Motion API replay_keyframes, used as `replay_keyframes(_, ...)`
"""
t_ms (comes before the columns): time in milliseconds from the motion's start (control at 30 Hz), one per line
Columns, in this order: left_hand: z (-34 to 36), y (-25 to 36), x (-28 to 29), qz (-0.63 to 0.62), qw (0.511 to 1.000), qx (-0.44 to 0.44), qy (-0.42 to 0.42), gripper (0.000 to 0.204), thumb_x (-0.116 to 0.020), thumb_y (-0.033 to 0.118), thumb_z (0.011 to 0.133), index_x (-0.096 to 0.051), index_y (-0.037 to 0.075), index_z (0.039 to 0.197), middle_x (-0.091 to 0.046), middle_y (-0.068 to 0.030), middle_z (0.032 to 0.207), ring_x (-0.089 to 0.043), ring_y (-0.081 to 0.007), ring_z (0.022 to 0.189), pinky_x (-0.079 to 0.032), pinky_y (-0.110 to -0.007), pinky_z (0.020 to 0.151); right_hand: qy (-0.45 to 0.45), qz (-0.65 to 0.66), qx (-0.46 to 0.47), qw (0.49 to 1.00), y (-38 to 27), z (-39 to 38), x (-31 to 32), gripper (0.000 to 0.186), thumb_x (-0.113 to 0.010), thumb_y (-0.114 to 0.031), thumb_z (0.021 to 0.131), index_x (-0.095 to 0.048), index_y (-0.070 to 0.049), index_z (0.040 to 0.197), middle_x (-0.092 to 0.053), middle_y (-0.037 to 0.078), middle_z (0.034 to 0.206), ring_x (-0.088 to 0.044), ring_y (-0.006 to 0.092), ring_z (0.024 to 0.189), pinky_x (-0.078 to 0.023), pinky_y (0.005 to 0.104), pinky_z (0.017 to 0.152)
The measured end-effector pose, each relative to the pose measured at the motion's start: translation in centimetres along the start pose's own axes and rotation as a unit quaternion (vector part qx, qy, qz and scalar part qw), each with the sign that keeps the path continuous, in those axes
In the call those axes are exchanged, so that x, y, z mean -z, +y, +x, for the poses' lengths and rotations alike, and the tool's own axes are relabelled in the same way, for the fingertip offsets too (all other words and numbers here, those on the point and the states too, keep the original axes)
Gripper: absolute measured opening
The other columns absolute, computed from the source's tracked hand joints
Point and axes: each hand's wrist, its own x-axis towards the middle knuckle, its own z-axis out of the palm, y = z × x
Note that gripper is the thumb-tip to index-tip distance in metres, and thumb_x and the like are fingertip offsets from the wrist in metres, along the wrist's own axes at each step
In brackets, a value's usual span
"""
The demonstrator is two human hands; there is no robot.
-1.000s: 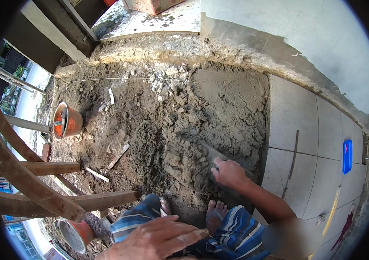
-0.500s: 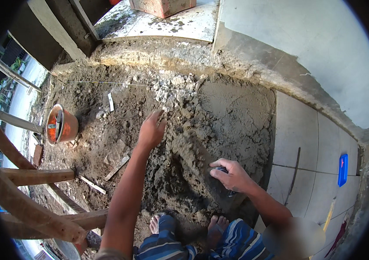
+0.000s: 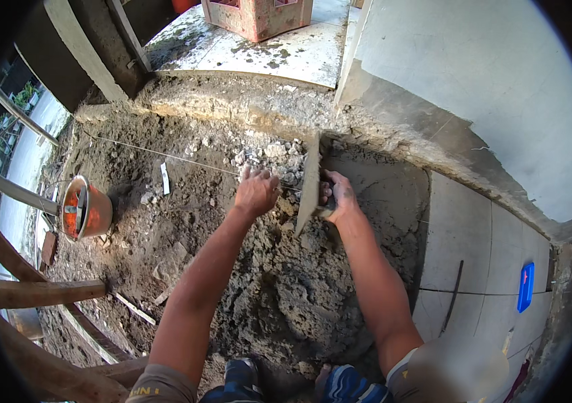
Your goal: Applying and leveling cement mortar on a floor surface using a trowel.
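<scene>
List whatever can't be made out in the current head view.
Head view: the trowel's handle, mostly hidden by the right hand.
Head view: whether the left hand touches the string; the hand's own back hides its palm.
Head view: the crate's top, cut off by the upper edge.
Head view: the dark object in the bucket, too small to identify.

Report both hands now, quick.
Left hand: at the string; whether gripping it, cannot be told.
Right hand: closed, holding the trowel.
</scene>
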Motion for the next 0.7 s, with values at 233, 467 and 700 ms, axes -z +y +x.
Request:
replay_keyframes(233,-2.9,-0.2,1.0,-0.056,0.998,-0.006,0.008,0.034,-0.059,0.037,0.097,-0.065,0.012,0.120,-0.062,-0.0126,0.122,-0.055,-0.0299,0.126,-0.020,-0.051,0.125,-0.009,-0.537,0.197,0.821,-4.2,-3.3,2.1,0.032,-0.067,-0.031,0.093,-0.068,-0.004,0.111,-0.066,0.008,0.076,-0.062,0.0175,0.054,-0.050,0.0370,0.047)
replay_keyframes(467,-2.9,0.1,0.7,-0.085,0.996,-0.028,0.030,0.036,-0.064,0.034,0.093,-0.065,0.012,0.121,-0.063,-0.0124,0.119,-0.056,-0.0305,0.123,-0.025,-0.052,0.122,0.076,-0.824,0.213,0.519,-10.6,1.7,4.5,0.034,-0.066,-0.031,0.090,-0.070,-0.003,0.110,-0.073,0.022,0.106,-0.069,0.0376,0.102,-0.054,0.0481,0.089)
replay_keyframes(700,-2.4,0.3,1.0,-0.056,0.998,-0.004,-0.016,0.043,-0.062,0.039,0.094,-0.063,0.011,0.127,-0.062,-0.0136,0.130,-0.051,-0.0342,0.133,-0.025,-0.050,0.122,0.052,-0.795,0.289,0.531,-9.7,-0.3,5.7,0.034,-0.066,-0.033,0.089,-0.070,-0.004,0.108,-0.071,0.020,0.112,-0.067,0.0385,0.108,-0.052,0.0503,0.093)
